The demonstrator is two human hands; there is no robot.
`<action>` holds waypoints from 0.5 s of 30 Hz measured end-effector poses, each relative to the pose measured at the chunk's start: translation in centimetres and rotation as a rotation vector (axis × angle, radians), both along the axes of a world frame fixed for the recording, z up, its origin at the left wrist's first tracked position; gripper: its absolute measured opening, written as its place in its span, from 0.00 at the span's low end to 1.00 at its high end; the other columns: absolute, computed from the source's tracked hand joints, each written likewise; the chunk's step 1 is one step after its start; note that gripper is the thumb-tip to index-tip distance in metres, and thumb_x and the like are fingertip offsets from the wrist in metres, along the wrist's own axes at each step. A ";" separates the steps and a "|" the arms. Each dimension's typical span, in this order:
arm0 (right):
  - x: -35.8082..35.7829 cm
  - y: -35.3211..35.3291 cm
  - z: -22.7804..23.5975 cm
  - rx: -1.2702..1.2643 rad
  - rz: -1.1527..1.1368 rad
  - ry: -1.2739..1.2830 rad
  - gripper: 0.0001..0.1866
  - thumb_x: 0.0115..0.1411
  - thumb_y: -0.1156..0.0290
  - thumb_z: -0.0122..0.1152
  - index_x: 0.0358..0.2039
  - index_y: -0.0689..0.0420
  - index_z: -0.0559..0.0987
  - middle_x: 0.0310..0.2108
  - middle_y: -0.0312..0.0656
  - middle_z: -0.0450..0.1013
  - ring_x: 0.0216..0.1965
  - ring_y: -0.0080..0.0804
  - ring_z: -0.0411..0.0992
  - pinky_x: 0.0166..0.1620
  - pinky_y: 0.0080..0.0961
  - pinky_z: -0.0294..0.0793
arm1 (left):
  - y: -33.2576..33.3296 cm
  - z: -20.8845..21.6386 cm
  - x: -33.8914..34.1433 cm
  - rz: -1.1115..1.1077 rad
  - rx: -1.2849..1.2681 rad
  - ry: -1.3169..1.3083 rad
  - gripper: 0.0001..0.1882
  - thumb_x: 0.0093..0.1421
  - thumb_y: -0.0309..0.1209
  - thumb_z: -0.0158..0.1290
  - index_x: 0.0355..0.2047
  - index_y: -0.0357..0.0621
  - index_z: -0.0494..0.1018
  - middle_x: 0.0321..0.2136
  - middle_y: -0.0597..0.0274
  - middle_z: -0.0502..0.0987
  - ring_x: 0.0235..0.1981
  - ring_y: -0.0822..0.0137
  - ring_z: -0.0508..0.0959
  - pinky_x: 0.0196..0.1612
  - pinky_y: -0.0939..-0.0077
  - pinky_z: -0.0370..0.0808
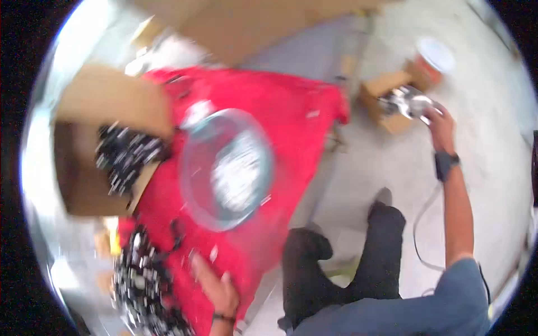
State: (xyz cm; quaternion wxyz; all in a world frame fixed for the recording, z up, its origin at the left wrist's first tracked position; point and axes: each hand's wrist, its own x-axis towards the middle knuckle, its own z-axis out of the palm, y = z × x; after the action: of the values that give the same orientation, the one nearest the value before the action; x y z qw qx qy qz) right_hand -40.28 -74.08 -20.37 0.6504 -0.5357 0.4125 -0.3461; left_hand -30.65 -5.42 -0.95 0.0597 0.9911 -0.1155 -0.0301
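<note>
Out to the right, my right hand [441, 120] reaches over a small open cardboard box [399, 123] on the floor. Its fingers are closed on a shiny silvery-white thing [419, 105], too blurred to name. Similar dark-and-white pieces show in the box beside it. My left hand [216, 287] is low over a red cloth [280, 123], thumb and fingers apart, with nothing seen in it. Left of that hand lies a heap of black pieces with white ends [145, 285]. A clear round tub [193, 185] with many small white pieces inside stands on the cloth.
At the left, a large cardboard box [81, 168] lies open with more black-and-white pieces in it. Big cardboard [241, 28] stands at the far edge. A white-lidded orange bucket [436, 55] is behind the small box. A cable [416, 235] hangs near my right arm.
</note>
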 end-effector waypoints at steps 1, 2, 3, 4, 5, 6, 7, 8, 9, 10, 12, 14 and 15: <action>-1.1 1.6 1.9 0.016 0.066 -0.091 0.19 0.71 0.71 0.63 0.58 0.66 0.78 0.50 0.45 0.82 0.50 0.33 0.81 0.56 0.31 0.80 | 0.1 0.2 0.1 0.014 -0.016 -0.021 0.50 0.58 0.23 0.55 0.79 0.30 0.46 0.80 0.39 0.47 0.82 0.44 0.44 0.83 0.55 0.35; -0.5 4.5 4.8 0.010 0.106 -0.157 0.19 0.72 0.69 0.65 0.58 0.65 0.78 0.50 0.44 0.81 0.49 0.31 0.80 0.55 0.30 0.81 | 1.7 -0.1 0.9 -0.084 -0.008 -0.090 0.49 0.60 0.28 0.57 0.78 0.27 0.47 0.80 0.37 0.47 0.81 0.42 0.45 0.82 0.53 0.36; -0.8 7.0 6.5 0.018 0.152 -0.220 0.19 0.71 0.69 0.67 0.58 0.64 0.79 0.50 0.43 0.81 0.49 0.29 0.80 0.54 0.30 0.81 | 1.5 0.1 1.1 -0.051 -0.008 -0.075 0.49 0.63 0.36 0.59 0.75 0.20 0.49 0.78 0.26 0.46 0.80 0.34 0.45 0.82 0.46 0.39; -0.7 9.0 8.0 0.027 0.185 -0.273 0.19 0.71 0.68 0.68 0.57 0.64 0.79 0.50 0.42 0.81 0.48 0.28 0.80 0.53 0.29 0.81 | 1.6 0.1 1.1 -0.083 -0.060 -0.140 0.46 0.67 0.39 0.57 0.75 0.22 0.50 0.78 0.27 0.47 0.80 0.34 0.45 0.82 0.47 0.40; -0.5 11.5 9.7 0.000 0.254 -0.280 0.17 0.71 0.68 0.68 0.55 0.63 0.80 0.49 0.42 0.81 0.47 0.27 0.80 0.52 0.29 0.81 | 2.0 -0.8 1.6 -0.091 -0.044 -0.159 0.46 0.70 0.43 0.56 0.74 0.20 0.50 0.77 0.24 0.46 0.79 0.30 0.45 0.81 0.45 0.42; -0.1 15.0 12.2 -0.024 0.323 -0.276 0.16 0.70 0.68 0.68 0.54 0.63 0.81 0.48 0.41 0.81 0.47 0.26 0.80 0.51 0.29 0.81 | 2.4 -1.2 1.3 -0.088 -0.064 -0.169 0.47 0.72 0.46 0.55 0.74 0.19 0.50 0.77 0.22 0.45 0.79 0.30 0.46 0.81 0.45 0.44; 0.7 18.8 14.8 -0.054 0.402 -0.233 0.13 0.70 0.69 0.69 0.50 0.62 0.82 0.44 0.40 0.82 0.44 0.26 0.80 0.50 0.28 0.81 | 2.8 -1.4 1.3 -0.076 -0.119 -0.158 0.47 0.73 0.48 0.54 0.74 0.19 0.50 0.77 0.21 0.44 0.79 0.29 0.46 0.81 0.44 0.45; 1.8 22.9 16.3 -0.047 0.476 -0.309 0.13 0.70 0.70 0.68 0.50 0.62 0.82 0.43 0.40 0.82 0.42 0.26 0.80 0.49 0.28 0.81 | 3.5 -1.5 1.3 -0.084 -0.212 -0.181 0.47 0.72 0.47 0.55 0.72 0.14 0.52 0.75 0.18 0.49 0.78 0.25 0.47 0.80 0.43 0.47; 2.5 27.5 17.6 -0.047 0.549 -0.368 0.12 0.70 0.70 0.68 0.50 0.62 0.82 0.42 0.40 0.83 0.40 0.25 0.81 0.48 0.28 0.81 | 4.8 -1.8 1.4 -0.056 -0.328 -0.119 0.45 0.73 0.46 0.52 0.72 0.15 0.52 0.75 0.19 0.50 0.77 0.25 0.48 0.80 0.44 0.47; 3.2 32.2 19.3 -0.034 0.655 -0.332 0.14 0.70 0.70 0.68 0.52 0.62 0.82 0.41 0.40 0.83 0.38 0.24 0.80 0.45 0.27 0.81 | 6.4 -1.6 1.7 -0.022 -0.435 -0.065 0.43 0.75 0.46 0.49 0.73 0.16 0.52 0.75 0.21 0.51 0.77 0.26 0.49 0.80 0.45 0.48; 4.1 39.5 21.4 -0.032 0.818 -0.255 0.14 0.69 0.69 0.68 0.52 0.62 0.84 0.40 0.39 0.84 0.37 0.23 0.80 0.42 0.24 0.79 | 9.0 -0.4 2.6 -0.026 -0.669 0.058 0.41 0.79 0.47 0.43 0.75 0.21 0.51 0.77 0.27 0.50 0.79 0.30 0.48 0.81 0.48 0.47; 4.7 47.0 23.1 -0.003 0.950 -0.200 0.14 0.68 0.68 0.70 0.50 0.62 0.85 0.39 0.39 0.84 0.37 0.22 0.80 0.41 0.22 0.79 | 11.5 1.9 1.8 0.244 -1.379 0.377 0.46 0.78 0.60 0.41 0.81 0.39 0.45 0.80 0.39 0.46 0.81 0.46 0.48 0.80 0.49 0.50; 4.8 51.4 24.5 0.028 1.017 -0.186 0.14 0.67 0.68 0.71 0.49 0.62 0.85 0.39 0.39 0.84 0.37 0.22 0.80 0.41 0.22 0.79 | 13.5 4.0 0.3 0.292 -1.455 0.397 0.48 0.76 0.63 0.42 0.81 0.42 0.44 0.81 0.39 0.45 0.81 0.46 0.49 0.79 0.46 0.51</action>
State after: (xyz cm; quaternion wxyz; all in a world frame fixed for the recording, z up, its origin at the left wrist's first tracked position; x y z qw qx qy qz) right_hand -35.44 -22.67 4.10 0.7776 -0.6266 0.0450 -0.0265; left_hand -30.38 8.05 3.05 0.7199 0.6834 0.0386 -0.1155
